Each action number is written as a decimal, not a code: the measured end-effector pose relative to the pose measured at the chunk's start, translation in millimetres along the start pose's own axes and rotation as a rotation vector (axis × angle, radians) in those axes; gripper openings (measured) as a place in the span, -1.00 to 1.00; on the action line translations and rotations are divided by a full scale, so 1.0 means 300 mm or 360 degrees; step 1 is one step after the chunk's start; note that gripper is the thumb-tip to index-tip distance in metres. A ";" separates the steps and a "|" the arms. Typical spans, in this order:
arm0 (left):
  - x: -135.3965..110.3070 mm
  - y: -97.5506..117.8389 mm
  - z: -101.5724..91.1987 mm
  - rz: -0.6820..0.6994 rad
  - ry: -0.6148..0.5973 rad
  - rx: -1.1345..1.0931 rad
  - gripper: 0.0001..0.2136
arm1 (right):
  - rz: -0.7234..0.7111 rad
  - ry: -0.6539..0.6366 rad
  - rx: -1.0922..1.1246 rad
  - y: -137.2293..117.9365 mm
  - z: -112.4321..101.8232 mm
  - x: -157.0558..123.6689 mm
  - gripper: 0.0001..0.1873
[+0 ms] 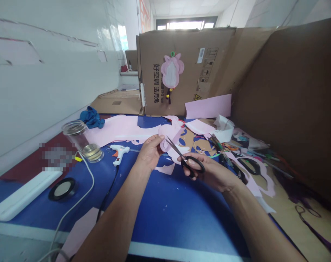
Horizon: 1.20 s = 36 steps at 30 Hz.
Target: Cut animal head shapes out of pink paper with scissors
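At frame centre, the left hand pinches a pink paper cutout. The right hand grips black scissors, blades parted at the paper, above the blue table. A glue gun lies just left.

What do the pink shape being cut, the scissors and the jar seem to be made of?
The pink shape looks like foam or paper: matte, bending softly. The scissors have shiny metal blades and black handles, likely plastic. The jar is clear glass or plastic: see-through.
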State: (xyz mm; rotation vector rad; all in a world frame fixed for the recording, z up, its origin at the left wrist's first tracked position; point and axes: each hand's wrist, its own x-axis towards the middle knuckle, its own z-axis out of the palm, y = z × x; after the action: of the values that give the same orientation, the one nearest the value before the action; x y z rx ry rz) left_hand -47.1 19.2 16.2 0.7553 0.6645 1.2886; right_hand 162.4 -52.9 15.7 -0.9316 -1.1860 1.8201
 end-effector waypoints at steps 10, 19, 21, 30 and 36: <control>0.007 0.003 -0.002 0.0040 0.0156 0.0008 -0.72 | 0.0011 -0.0004 -0.0014 -0.003 0.002 -0.002 -0.53; 0.001 0.006 0.000 0.0005 0.0139 -0.0018 -0.70 | 0.0026 0.0004 -0.0002 0.004 -0.001 0.004 -0.54; 0.001 0.006 -0.001 -0.0007 0.0148 -0.0031 -0.70 | 0.0023 0.0003 -0.0002 0.005 -0.002 0.004 -0.55; 0.000 0.003 0.002 -0.0040 0.0120 -0.0039 -0.71 | 0.0001 0.0029 0.0020 0.001 0.000 0.002 -0.54; -0.008 -0.003 0.014 -0.0069 0.0093 -0.0026 -0.70 | -0.0021 0.0046 0.0023 0.004 -0.001 0.003 -0.55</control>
State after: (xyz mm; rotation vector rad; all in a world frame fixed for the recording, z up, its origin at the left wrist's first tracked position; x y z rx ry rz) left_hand -43.6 16.3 18.0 0.6885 0.7133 1.2788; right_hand 161.8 -52.3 14.3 -0.9367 -1.1570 1.7964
